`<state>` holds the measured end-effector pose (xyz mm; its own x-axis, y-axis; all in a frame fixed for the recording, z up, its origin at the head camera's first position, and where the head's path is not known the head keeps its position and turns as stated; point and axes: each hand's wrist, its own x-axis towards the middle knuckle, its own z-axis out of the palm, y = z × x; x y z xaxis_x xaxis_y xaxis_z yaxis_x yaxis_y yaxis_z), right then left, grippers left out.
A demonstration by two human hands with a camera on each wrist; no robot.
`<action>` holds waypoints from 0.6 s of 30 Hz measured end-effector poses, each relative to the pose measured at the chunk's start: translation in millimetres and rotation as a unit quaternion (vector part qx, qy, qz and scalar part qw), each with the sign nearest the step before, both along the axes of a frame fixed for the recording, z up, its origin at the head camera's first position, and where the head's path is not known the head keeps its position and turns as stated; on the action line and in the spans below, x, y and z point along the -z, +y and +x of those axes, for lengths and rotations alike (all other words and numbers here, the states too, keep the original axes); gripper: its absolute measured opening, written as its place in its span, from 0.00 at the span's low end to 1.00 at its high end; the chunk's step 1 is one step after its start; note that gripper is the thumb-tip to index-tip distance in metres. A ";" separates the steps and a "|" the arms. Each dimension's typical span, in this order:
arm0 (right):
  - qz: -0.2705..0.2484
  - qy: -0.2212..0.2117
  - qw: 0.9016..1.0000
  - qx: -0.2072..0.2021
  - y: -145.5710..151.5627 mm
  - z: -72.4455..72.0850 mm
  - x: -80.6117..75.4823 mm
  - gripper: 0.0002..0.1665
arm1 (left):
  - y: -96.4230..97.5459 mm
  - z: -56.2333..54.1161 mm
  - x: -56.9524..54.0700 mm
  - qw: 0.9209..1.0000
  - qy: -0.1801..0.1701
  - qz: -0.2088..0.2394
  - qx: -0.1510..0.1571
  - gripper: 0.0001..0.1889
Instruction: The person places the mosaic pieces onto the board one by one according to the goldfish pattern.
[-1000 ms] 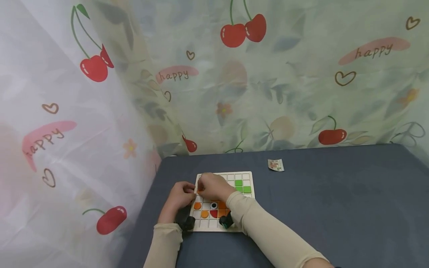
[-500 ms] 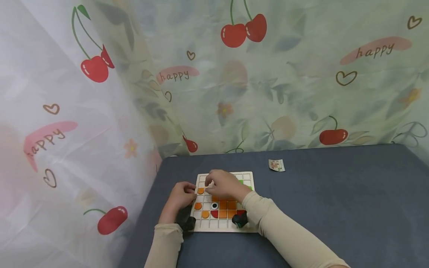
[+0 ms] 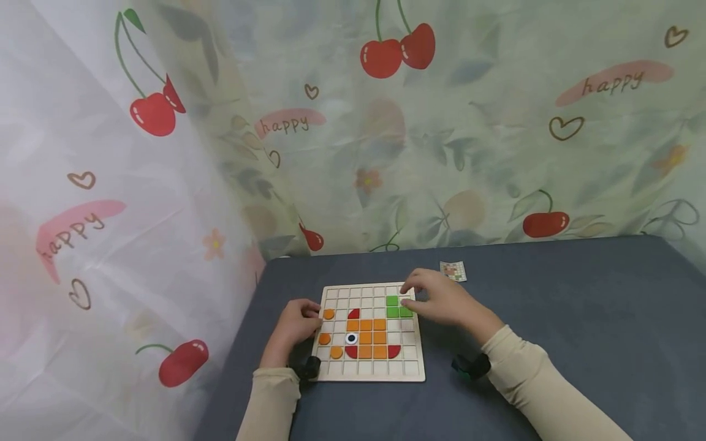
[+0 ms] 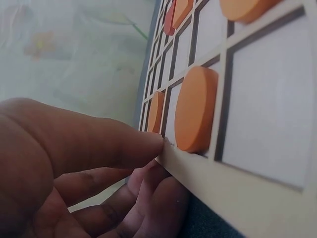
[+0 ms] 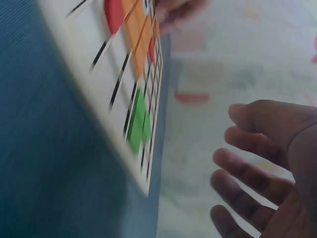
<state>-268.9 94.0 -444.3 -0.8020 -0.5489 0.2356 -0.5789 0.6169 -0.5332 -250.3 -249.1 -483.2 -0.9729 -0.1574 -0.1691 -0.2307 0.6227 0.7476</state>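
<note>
A pale wooden grid board (image 3: 364, 370) lies on the table, bearing orange square tiles (image 3: 366, 338), orange round tiles (image 3: 325, 339), red rounded tiles (image 3: 394, 351), green square tiles (image 3: 392, 301) and a white-and-black eye tile (image 3: 351, 338). My left hand (image 3: 296, 321) pinches the board's left edge; in the left wrist view the thumb (image 4: 114, 144) lies on the rim beside an orange disc (image 4: 194, 109), with fingers curled below. At the board's upper right, my right hand (image 3: 441, 300) hovers near the green tiles. Its fingers are spread and hold nothing in the right wrist view.
A small card (image 3: 453, 271) with a coloured grid pattern lies behind the board on the dark table (image 3: 551, 318). Curtains (image 3: 496, 122) printed with cherries stand at the back and left. A black camera (image 3: 470, 365) sits on the right wrist.
My right hand has left an orange round tile in the board's left column and moved right, off most of the board. Tiles once covered now show. The left hand has stayed put.
</note>
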 end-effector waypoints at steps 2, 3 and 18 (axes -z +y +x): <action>0.005 0.010 1.000 0.020 19.8 4.9 2.5 0.11 | -0.1 -0.5 -1.1 1.000 -0.003 -0.006 0.000 0.16; 0.007 0.014 0.999 0.031 29.0 7.4 3.0 0.11 | -0.5 -0.4 -1.9 1.000 -0.003 -0.010 0.002 0.16; 0.111 0.074 0.969 0.208 122.1 0.4 -9.1 0.25 | -5.3 14.1 -15.5 0.990 0.074 -0.117 0.003 0.17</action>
